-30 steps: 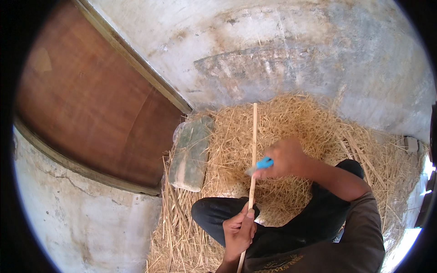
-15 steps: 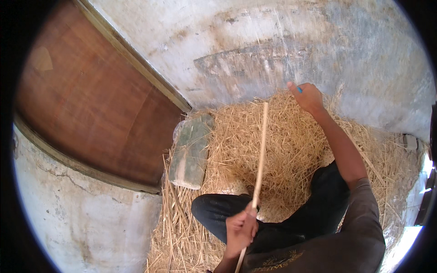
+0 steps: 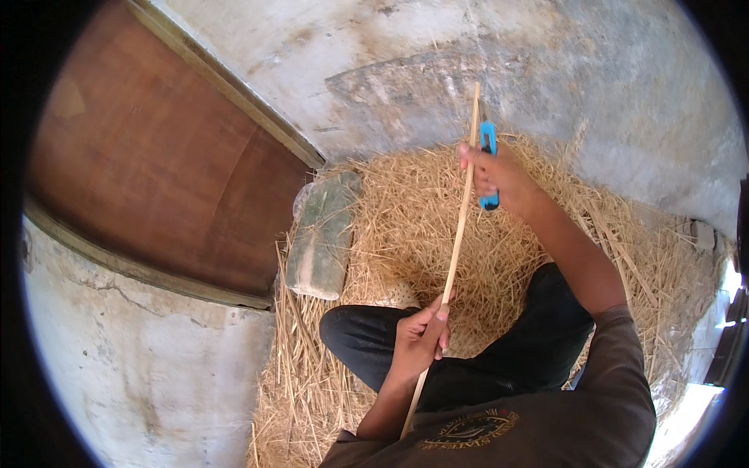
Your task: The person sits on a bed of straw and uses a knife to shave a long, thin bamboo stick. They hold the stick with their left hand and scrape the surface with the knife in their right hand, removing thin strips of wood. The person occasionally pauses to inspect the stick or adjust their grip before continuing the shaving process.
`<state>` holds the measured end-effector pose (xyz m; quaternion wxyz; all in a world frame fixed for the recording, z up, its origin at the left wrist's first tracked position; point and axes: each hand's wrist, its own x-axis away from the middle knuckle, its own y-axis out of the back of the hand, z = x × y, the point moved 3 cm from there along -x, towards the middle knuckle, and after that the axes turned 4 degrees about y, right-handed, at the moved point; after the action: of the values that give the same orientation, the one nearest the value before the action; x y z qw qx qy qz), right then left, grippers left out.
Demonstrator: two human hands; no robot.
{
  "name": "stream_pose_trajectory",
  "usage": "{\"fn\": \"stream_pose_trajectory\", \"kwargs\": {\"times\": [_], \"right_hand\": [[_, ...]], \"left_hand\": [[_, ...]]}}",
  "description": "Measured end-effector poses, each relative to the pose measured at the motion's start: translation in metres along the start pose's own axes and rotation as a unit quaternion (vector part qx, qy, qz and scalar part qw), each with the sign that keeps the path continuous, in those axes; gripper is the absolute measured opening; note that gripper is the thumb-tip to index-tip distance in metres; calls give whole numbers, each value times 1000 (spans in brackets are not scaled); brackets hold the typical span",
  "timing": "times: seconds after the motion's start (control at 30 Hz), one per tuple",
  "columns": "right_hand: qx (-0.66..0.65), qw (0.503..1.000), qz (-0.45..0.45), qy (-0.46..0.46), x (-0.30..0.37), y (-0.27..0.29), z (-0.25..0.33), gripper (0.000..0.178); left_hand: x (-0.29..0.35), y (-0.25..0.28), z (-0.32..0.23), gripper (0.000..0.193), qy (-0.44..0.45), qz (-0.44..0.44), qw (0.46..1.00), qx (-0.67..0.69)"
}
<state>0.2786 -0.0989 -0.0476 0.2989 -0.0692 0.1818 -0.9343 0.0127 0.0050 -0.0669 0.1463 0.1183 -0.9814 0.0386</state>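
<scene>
A long, thin, pale wooden stick (image 3: 456, 253) slants up and away from my lap toward the far wall. Its lower part is gripped by my left hand (image 3: 420, 335), the fingers wrapped round it and the thumb along it. Farther up the stick, my right hand (image 3: 495, 173) is closed round a blue box cutter (image 3: 489, 140). The cutter's grey blade end points away from me, close beside the stick. My right thumb lies at the stick; whether the blade touches the wood I cannot tell.
Loose straw and shavings (image 3: 406, 226) cover the floor around my crossed legs. To the left lies a greenish stone block (image 3: 320, 242), close to a brown wooden door panel (image 3: 179, 164). A stained plaster wall (image 3: 562, 62) rises at the far side. Another small block (image 3: 702, 234) sits far right.
My right hand has come back and left onto the stick, bringing the box cutter into plain view. My left hand and the stick have shifted up and slightly right.
</scene>
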Motion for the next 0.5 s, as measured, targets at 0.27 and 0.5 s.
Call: {"fn": "stream_pose_trajectory", "kwargs": {"times": [0.27,0.5], "right_hand": [[317,925,-58,200,-1,3,-2,45],[672,673,103,291,76,-54,-21,68]], "left_hand": [[-6,6,6,35,-11,-34,999,22],[-8,7,-20,31,-70,-124,987,-74]]}}
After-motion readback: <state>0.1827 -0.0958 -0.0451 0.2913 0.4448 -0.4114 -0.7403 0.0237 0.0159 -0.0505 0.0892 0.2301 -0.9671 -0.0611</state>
